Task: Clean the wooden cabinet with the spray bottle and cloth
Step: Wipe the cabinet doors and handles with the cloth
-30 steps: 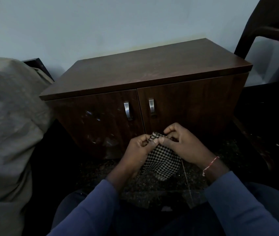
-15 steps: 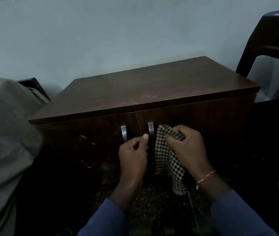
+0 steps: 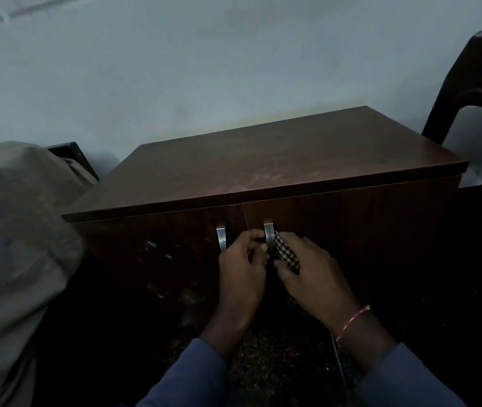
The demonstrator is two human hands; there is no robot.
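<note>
A dark wooden cabinet (image 3: pixel 263 168) with two doors stands against the wall. Each door has a metal handle, the left handle (image 3: pixel 221 237) and the right handle (image 3: pixel 268 235). My right hand (image 3: pixel 310 274) grips a black-and-white checked cloth (image 3: pixel 285 254) pressed against the right door, just right of the right handle. My left hand (image 3: pixel 244 268) has its fingers curled at the right handle, seemingly pinching the cloth's edge behind it. No spray bottle is in view.
A grey-beige fabric-covered bulk (image 3: pixel 13 245) sits close on the left. A dark chair (image 3: pixel 475 89) stands at the right beside the cabinet. The speckled dark floor (image 3: pixel 278 353) lies below my hands. A pale wall is behind the cabinet.
Both hands rose from low in front of the doors up to the right handle, carrying the cloth. The cloth, first bunched between both hands, now sits against the door by the handle.
</note>
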